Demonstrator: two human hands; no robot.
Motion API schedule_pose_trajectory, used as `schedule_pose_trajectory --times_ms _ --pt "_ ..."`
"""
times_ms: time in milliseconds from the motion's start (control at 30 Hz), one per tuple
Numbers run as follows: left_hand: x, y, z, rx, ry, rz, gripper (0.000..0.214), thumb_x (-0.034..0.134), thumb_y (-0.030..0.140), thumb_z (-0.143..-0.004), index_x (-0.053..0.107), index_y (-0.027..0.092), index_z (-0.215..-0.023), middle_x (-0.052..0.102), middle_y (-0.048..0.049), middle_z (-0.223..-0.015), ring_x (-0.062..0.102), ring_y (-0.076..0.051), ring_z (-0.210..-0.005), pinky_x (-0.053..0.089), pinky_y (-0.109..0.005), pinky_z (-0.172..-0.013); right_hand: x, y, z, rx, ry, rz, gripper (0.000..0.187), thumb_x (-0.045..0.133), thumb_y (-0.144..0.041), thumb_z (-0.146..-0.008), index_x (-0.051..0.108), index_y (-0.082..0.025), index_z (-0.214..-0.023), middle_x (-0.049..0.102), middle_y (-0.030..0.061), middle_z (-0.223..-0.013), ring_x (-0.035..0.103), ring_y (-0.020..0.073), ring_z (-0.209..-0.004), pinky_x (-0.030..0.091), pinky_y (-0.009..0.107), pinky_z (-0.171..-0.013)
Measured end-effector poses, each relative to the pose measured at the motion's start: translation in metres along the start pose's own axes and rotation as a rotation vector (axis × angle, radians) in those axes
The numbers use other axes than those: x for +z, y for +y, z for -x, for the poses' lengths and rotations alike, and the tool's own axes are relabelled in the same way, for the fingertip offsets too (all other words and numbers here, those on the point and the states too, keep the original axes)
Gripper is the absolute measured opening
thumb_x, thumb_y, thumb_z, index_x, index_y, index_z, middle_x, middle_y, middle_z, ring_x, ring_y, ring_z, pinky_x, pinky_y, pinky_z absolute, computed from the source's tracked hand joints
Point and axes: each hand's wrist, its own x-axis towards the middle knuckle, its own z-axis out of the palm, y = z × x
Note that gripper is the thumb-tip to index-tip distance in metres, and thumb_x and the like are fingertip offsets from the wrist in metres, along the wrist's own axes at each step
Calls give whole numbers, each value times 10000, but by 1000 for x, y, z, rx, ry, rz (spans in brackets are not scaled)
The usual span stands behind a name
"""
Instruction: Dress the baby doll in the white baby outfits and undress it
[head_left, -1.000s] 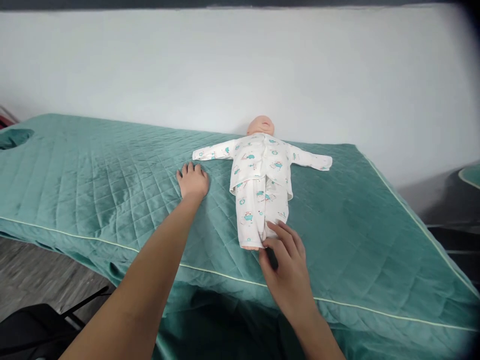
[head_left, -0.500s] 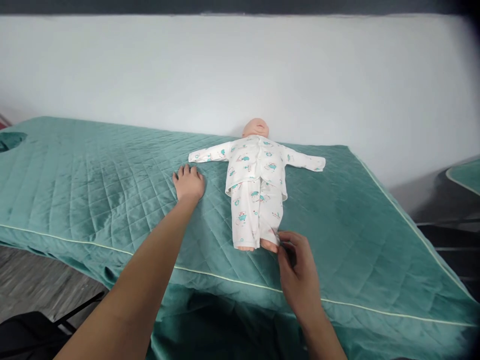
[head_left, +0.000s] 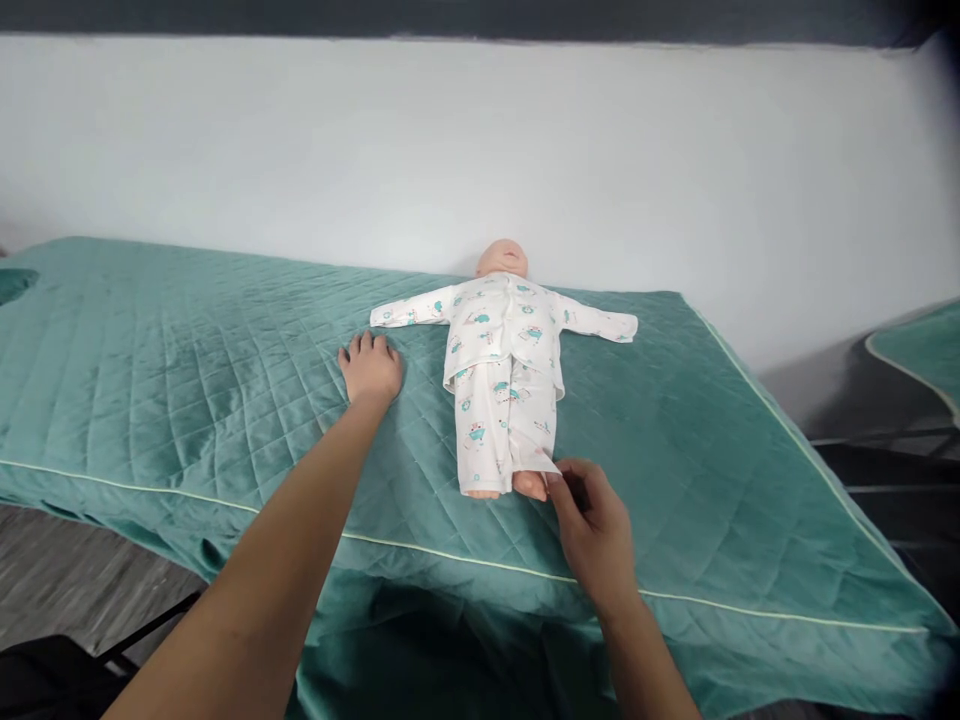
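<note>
A baby doll (head_left: 502, 258) lies on its back on a green quilted bedspread (head_left: 262, 400), head towards the wall. It wears a white printed top (head_left: 499, 320) with both sleeves stretched sideways, and matching white trousers (head_left: 484, 430). Between thumb and fingers, my right hand (head_left: 596, 525) pinches the hem of the trouser leg on the right, pulling it out to a point. The doll's foot (head_left: 530, 485) shows below that hem. My left hand (head_left: 371, 370) rests palm down on the bedspread, fingers spread, just below the cuff of the left-side sleeve and apart from it.
A white wall (head_left: 360, 150) rises behind the bed. At the right stands another green-covered surface (head_left: 926, 350). A black object with a thin bar (head_left: 56, 675) is at the lower left, above a grey wood-look floor (head_left: 82, 565).
My right hand has drawn the trouser hem outward and up, so more of the doll's foot shows. My left hand stays in place on the bedspread. The view has shifted slightly.
</note>
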Motion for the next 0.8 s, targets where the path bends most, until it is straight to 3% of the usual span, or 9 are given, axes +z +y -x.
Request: schedule_pose_trajectory --times_ms 200,333,400,500,600,800 --pt "0 0 0 -3 -1 1 461 342 303 -979 623 183 -1325 516 -140 -1536 393 -328 -1466 244 -588 -1224 -16 -24 9 -217 78 -33 63 591 -243 -977 612 -229 -920 613 -30 -808 568 110 -704 429 234 -635" --pt "2 -1 0 1 11 2 455 344 302 -979 625 187 -1319 530 -136 -1523 400 -327 -1458 246 -591 -1222 -23 -24 12 -254 118 20 47 601 -188 -967 610 -232 -952 600 -28 -822 560 108 -709 437 237 -644" --pt "2 -2 0 2 15 4 451 344 303 -980 630 186 -1307 534 -136 -1519 404 -330 -1454 251 -590 -1219 -23 -18 10 -312 114 92 64 610 -173 -957 619 -224 -996 606 -8 -863 581 124 -755 464 253 -672" --pt "2 -2 0 15 25 13 443 345 304 -981 638 182 -1290 545 -138 -1506 409 -333 -1450 255 -591 -1216 -19 -10 8 -395 146 159 223 625 -171 -944 622 -208 -1164 617 74 -1092 612 189 -992 523 320 -799" --pt "2 -3 0 20 27 19 440 353 299 -978 636 180 -1293 547 -139 -1504 410 -334 -1449 249 -592 -1219 -14 -9 8 -398 111 169 315 631 -174 -946 602 -209 -1257 586 121 -1281 585 233 -1165 524 401 -938" --pt "2 -3 0 7 15 27 445 360 294 -973 629 182 -1310 538 -138 -1516 409 -329 -1454 241 -593 -1224 -3 -11 2 -424 121 232 289 663 -174 -927 636 -226 -1210 620 106 -1243 593 246 -1128 524 423 -923"
